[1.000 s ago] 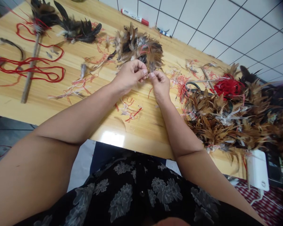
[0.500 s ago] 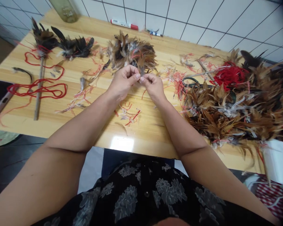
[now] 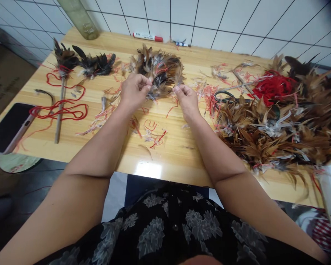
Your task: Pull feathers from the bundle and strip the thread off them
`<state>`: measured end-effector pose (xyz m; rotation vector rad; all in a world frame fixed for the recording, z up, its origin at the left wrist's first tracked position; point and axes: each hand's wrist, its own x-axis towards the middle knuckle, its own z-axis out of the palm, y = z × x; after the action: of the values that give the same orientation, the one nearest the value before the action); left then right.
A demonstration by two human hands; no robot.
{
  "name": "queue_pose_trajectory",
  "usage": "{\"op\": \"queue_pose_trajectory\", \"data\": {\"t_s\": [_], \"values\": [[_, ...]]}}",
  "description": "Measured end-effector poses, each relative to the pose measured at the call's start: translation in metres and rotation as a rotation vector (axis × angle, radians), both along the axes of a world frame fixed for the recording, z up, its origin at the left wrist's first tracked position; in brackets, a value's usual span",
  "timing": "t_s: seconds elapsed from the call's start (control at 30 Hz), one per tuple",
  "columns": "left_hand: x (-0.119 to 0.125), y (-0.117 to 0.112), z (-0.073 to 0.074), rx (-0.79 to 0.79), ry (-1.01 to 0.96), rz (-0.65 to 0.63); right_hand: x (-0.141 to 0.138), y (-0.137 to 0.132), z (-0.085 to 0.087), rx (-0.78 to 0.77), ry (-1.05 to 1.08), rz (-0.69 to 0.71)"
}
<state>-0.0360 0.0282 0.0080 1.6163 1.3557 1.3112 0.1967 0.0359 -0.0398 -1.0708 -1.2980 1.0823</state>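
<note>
My left hand (image 3: pixel 132 91) and my right hand (image 3: pixel 186 99) are both pinched closed over the wooden table (image 3: pixel 171 154), a hand's width apart. Between them lies the near edge of a brown and black feather bundle (image 3: pixel 158 69). Each hand pinches something thin at that edge; feathers or thread, I cannot make out which. A red thread (image 3: pixel 173 105) curls on the table just below the right hand's fingers.
A big heap of brown feathers (image 3: pixel 278 129) fills the right side, with red yarn (image 3: pixel 273 86) and scissors (image 3: pixel 226 96) beside it. On the left lie a feather stick (image 3: pixel 61 92), red cord (image 3: pixel 60 110), black feathers (image 3: pixel 95 64) and a phone (image 3: pixel 9 127). A marker (image 3: pixel 148 36) and a bottle (image 3: pixel 79 18) stand at the back.
My hands were touching fingertip to fingertip; now they have drawn apart sideways, the left one moving left. The camera has tilted, showing more of the table's left side.
</note>
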Motion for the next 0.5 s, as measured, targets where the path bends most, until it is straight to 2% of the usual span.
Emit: {"op": "queue_pose_trajectory", "data": {"t_s": [0.1, 0.23, 0.37, 0.5], "values": [[-0.001, -0.004, 0.004, 0.021, 0.136, 0.026, 0.002, 0.003, -0.005, 0.015, -0.053, -0.033], [0.006, -0.013, 0.007, 0.013, 0.149, -0.031, 0.002, 0.004, -0.005, 0.026, -0.087, -0.069], [0.014, -0.011, -0.004, 0.008, 0.191, -0.072, 0.002, 0.006, -0.007, 0.047, -0.077, -0.073], [0.015, -0.001, -0.018, -0.024, 0.242, -0.032, 0.003, 0.006, -0.011, 0.063, -0.128, -0.058]]}}
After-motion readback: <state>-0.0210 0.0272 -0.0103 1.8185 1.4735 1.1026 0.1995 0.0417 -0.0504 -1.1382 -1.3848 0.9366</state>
